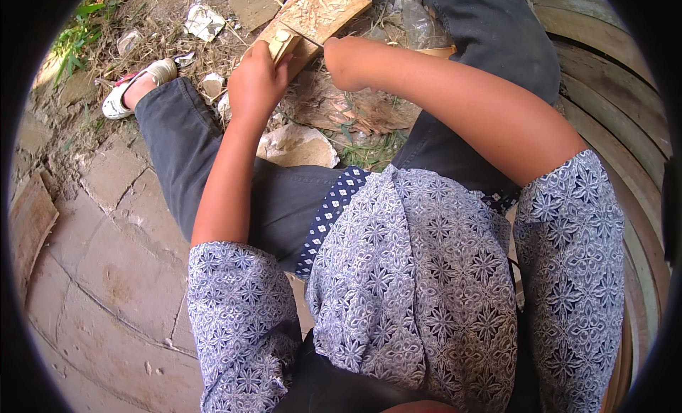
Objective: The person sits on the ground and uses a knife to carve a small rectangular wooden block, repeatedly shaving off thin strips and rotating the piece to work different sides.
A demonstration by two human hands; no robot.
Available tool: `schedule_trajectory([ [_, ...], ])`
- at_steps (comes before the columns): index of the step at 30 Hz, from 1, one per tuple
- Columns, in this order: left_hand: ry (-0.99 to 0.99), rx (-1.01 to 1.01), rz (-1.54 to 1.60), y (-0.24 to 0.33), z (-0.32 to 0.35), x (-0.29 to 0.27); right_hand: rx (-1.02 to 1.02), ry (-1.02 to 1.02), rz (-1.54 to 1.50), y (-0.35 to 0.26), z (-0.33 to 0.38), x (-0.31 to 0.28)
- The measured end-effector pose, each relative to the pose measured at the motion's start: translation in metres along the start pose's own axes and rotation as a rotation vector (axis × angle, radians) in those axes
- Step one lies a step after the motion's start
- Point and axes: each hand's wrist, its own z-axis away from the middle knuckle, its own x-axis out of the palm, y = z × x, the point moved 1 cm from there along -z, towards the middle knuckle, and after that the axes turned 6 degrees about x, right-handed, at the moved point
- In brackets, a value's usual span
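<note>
My left hand (257,86) is closed around a small pale block of wood (284,45), pressing it over a wooden board (347,2) strewn with shavings. My right hand (348,66) is closed in a fist to the right of the block. From that fist a thin dark blade (304,36) runs left toward the top of the block, its tip close to or touching the wood. The handle is hidden inside the right hand, so the exact kind of blade cannot be told.
A rough piece of bark-like wood (348,104) and a pale stone (298,146) lie between my legs. White rubble (204,22) and dry straw litter the far ground. Clear plastic (419,22) is near my right knee. Curved wooden slats (604,79) line the right; paving (106,271) covers the left.
</note>
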Motion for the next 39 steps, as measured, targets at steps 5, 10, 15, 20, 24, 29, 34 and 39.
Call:
schedule_trajectory([
  [5,-0.001,-0.029,0.037,0.007,-0.001,-0.002,0.028,0.131,-0.063,0.001,-0.024,0.031],
  [10,0.001,-0.017,0.003,-0.003,0.001,0.005,0.041,0.086,0.005,-0.011,-0.036,0.024],
  [15,0.000,-0.013,-0.038,-0.009,0.003,0.011,0.095,0.144,-0.059,-0.027,-0.069,0.020],
  [20,0.005,0.012,-0.012,-0.024,0.000,0.012,-0.088,0.080,0.018,-0.017,-0.047,0.006],
  [24,-0.008,0.004,-0.033,-0.028,0.003,0.015,0.089,-0.014,-0.011,-0.009,-0.036,0.016],
  [29,0.018,0.043,-0.032,-0.022,0.002,0.016,0.059,-0.006,0.238,-0.018,-0.037,0.019],
  [34,0.033,0.067,-0.050,-0.021,0.004,0.016,0.097,0.038,0.237,-0.021,-0.047,0.027],
  [39,0.028,0.041,-0.048,-0.018,0.001,0.018,0.028,0.147,0.173,-0.020,-0.101,0.037],
])
